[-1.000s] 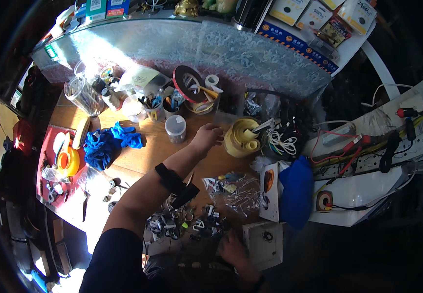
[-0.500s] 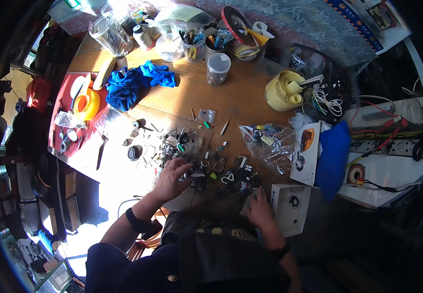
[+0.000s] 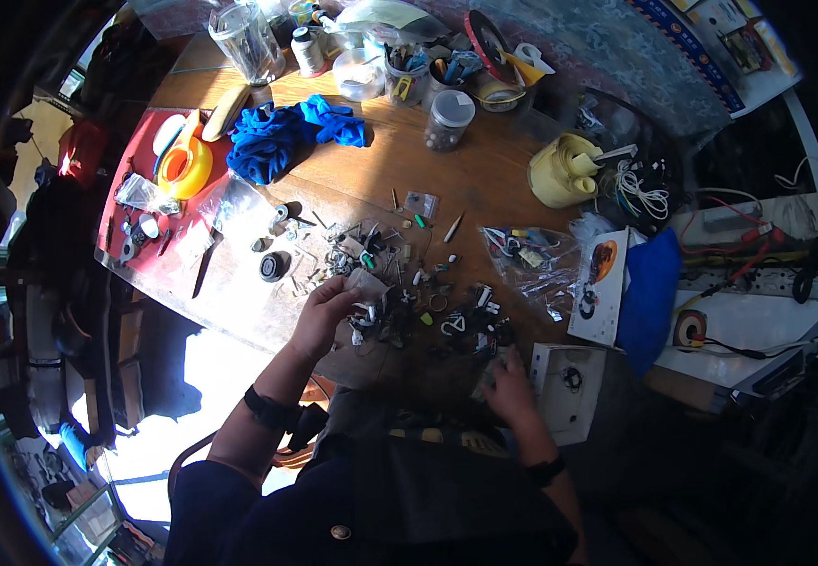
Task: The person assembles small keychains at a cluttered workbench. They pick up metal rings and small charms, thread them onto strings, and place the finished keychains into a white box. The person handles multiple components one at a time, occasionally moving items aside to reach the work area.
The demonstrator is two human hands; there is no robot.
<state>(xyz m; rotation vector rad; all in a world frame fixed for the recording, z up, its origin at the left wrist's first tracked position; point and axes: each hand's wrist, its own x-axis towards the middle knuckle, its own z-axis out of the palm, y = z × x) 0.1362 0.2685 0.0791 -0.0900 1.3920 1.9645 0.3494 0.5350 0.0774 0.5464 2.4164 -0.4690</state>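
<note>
My left hand (image 3: 322, 319) is over the near side of a scattered heap of small parts (image 3: 362, 247), its fingers pinching a small clear plastic bag (image 3: 367, 283). My right hand (image 3: 513, 391) lies in shadow at the table's near edge, beside an open white box (image 3: 567, 394). Its fingers point away from me and look closed on something pale and flat, which I cannot make out. Ahead of it lie dark and white small parts (image 3: 481, 325) and a white carabiner-like clip (image 3: 452, 326). A metal ring (image 3: 438, 303) and a yellow-green piece (image 3: 426, 319) lie between the hands.
Right of the heap lies a clear bag of parts (image 3: 532, 259); a white printed box (image 3: 600, 288) and a blue cloth bag (image 3: 651, 302) stand beyond it. A lidded jar (image 3: 450, 121), blue cloth (image 3: 272, 141) and yellow roll (image 3: 560, 172) sit farther back. Orange tape (image 3: 184, 170) rests at left.
My left hand has closed from spread fingers to a pinch and now has the small clear bag. My right hand stays beside the white box. The whole view has shifted slightly.
</note>
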